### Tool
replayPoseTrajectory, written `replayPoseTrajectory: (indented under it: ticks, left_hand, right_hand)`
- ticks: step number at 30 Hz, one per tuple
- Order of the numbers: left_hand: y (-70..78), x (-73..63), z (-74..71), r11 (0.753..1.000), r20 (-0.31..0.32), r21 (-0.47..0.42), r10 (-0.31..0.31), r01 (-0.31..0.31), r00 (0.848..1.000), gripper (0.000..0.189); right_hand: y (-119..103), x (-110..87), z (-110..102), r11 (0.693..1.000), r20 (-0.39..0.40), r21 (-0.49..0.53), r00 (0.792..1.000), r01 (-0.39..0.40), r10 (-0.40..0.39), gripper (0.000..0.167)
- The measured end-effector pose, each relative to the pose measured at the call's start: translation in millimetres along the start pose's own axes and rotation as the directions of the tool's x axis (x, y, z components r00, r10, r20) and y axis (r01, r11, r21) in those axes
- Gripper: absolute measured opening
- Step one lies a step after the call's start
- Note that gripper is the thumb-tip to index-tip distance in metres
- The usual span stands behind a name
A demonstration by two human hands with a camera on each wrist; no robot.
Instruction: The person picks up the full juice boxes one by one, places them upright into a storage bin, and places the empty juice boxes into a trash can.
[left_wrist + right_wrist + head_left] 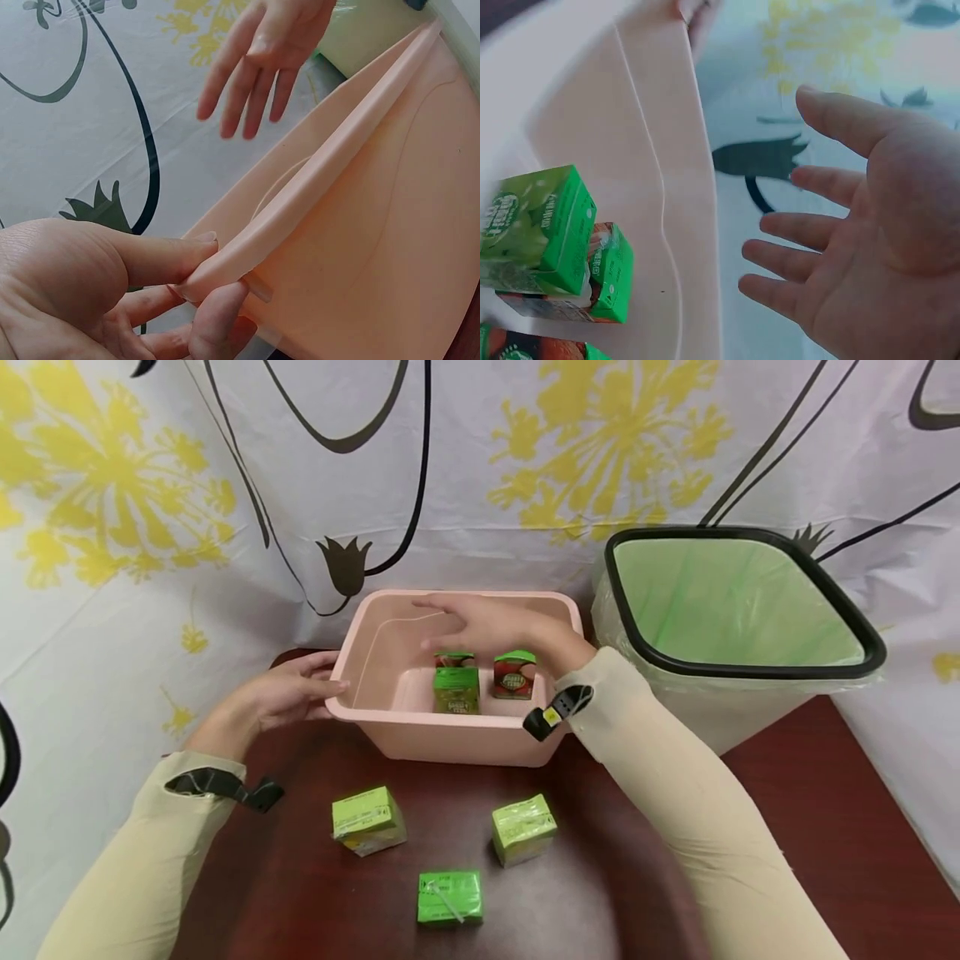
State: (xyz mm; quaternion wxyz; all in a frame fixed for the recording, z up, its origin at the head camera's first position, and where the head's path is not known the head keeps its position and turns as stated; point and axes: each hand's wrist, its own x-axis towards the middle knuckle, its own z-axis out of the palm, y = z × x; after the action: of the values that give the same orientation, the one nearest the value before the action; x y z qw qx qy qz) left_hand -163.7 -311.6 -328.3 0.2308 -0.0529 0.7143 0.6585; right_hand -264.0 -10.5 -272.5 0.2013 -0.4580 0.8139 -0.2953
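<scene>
Pink tub (465,743), one, on our surface (300,893): left grip (292,691) pinching its rim (420,718), right grip (480,625) fingers apart, empty, above; three cartons (456,692) inside could topple, we judge, should the left tug

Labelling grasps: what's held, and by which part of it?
The left hand pinches the pink rectangular plastic tub by its rim, at the left end. The right hand holds nothing.

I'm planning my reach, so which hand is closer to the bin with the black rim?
Right. The right hand hovers over the pink tub, left of the bin; the left hand grips the tub's opposite end, farther away.
</scene>
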Motion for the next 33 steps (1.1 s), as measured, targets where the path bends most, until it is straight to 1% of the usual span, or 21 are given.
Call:
replayPoseTrajectory:
  ticks: [3,5,8,10,12,16,19,22,26,33]
  left_hand:
    - [-0.2,0.2,-0.1,1.0,0.0,0.007,0.001,-0.001,1.0,0.069]
    - [0.1,0.6,-0.1,1.0,0.001,0.005,0.001,-0.001,1.0,0.069]
    - [0.0,0.7,-1.4,1.0,0.008,-0.002,0.008,-0.008,1.0,0.069]
    - [-0.2,0.4,-2.2,1.0,0.012,-0.011,0.012,-0.011,1.0,0.069]
    - [-0.6,0.1,-2.9,1.0,0.015,-0.015,0.015,-0.014,1.0,0.07]
    - [-2.1,0.2,-2.8,1.0,0.019,-0.019,0.009,-0.009,1.0,0.071]
    - [-3.5,0.3,-2.2,1.0,0.015,-0.022,0.002,-0.002,1.0,0.071]
    - [-4.4,0.5,-1.6,1.0,0.01,-0.017,0.0,0.0,1.0,0.071]
    - [-4.2,0.8,-1.2,1.0,0.014,-0.013,0.004,-0.004,1.0,0.071]
    - [-3.8,0.8,-2.3,0.999,0.022,-0.032,0.009,-0.008,1.0,0.071]
  right_hand:
    - [-7,-13.1,7,0.993,-0.01,-0.109,0.999,0.052,-0.054,0.072]
    - [-11,-22.3,12,0.979,-0.013,-0.185,0.996,0.083,-0.087,0.073]
    - [-19,-37.4,20,0.953,-0.015,-0.281,0.993,0.11,-0.119,0.076]
    - [-23,-48.8,25,0.943,-0.012,-0.31,0.992,0.119,-0.129,0.077]
    - [-27,-60.4,29,0.934,-0.012,-0.333,0.991,0.125,-0.137,0.077]
    - [-30,-83.5,33,0.919,-0.009,-0.358,0.984,0.164,-0.179,0.077]
    - [-32,-102.3,33,0.919,-0.009,-0.351,0.981,0.178,-0.194,0.077]
    - [-33,-122.1,33,0.923,-0.016,-0.347,0.983,0.167,-0.184,0.078]
    - [-33,-148.6,33,0.927,-0.032,-0.352,0.988,0.133,-0.154,0.08]
    - [-28,-195.1,33,0.917,-0.084,-0.393,0.99,0.069,-0.111,0.082]
